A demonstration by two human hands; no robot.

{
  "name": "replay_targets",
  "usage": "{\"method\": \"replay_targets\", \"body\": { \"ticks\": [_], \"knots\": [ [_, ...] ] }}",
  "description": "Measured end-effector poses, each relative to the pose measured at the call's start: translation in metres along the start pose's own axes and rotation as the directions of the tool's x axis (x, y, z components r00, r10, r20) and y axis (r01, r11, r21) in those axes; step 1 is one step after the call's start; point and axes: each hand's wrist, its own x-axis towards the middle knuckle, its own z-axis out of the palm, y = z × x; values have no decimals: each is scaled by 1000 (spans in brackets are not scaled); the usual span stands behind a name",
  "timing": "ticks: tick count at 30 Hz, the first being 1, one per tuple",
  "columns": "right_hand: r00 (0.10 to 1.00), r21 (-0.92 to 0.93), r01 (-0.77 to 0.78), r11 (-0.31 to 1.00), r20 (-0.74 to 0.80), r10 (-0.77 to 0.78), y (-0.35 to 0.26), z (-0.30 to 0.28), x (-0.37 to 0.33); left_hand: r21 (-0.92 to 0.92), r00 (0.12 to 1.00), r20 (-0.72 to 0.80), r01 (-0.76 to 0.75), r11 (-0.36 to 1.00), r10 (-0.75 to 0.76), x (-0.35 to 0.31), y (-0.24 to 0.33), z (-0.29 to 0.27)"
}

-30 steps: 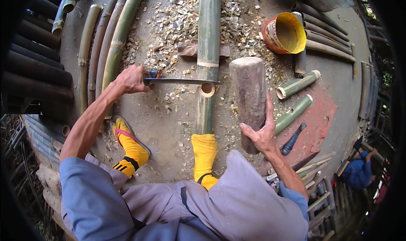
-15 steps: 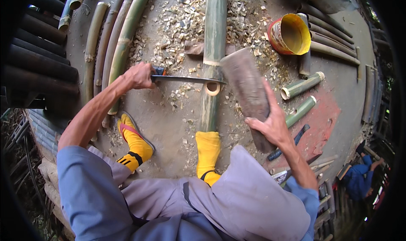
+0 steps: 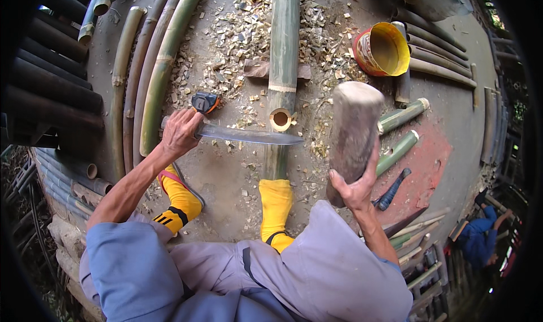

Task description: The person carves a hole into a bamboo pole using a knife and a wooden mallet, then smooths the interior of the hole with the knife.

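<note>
My left hand [image 3: 182,131] grips a long knife [image 3: 249,134] by its handle. The flat blade points right and crosses above a green bamboo pole [image 3: 284,45], just on the near side of a round hole cut in it; whether it touches I cannot tell. In my right hand [image 3: 357,189] is a thick wooden block [image 3: 355,124], held at its near end, raised to the right of the pole. My foot in a yellow sock [image 3: 276,206] rests on the pole's near end. An orange and black tape measure [image 3: 205,102] lies just beyond my left hand.
Wood chips [image 3: 237,45] litter the ground around the pole, which lies across a small wooden support [image 3: 257,68]. A yellow-red bucket [image 3: 384,49] stands at the far right. Short bamboo pieces [image 3: 397,152] and a dark-handled tool [image 3: 393,189] lie right; long poles [image 3: 164,67] lie left. Another person [image 3: 481,237] is at far right.
The knife has come nearer, from over the hole's far edge to its near side. The wooden block has swung right and upright. The tape measure, partly hidden before, now shows fully.
</note>
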Motion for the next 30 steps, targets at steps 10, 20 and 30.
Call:
{"method": "replay_targets", "body": {
  "ticks": [10,20,30],
  "knots": [
    [935,-152,12,988,352,42,43,51,-28,54,845,511,154,987,-160,45,-6,-1],
    [961,-172,-221,960,132,244,-7,44,-47,-874,849,452,484,56,-274,101,171,-10],
    [540,183,-653,735,-569,621,103,-48,-66,-696,953,-92,146,703,-289,83,223,14]
  ]
}}
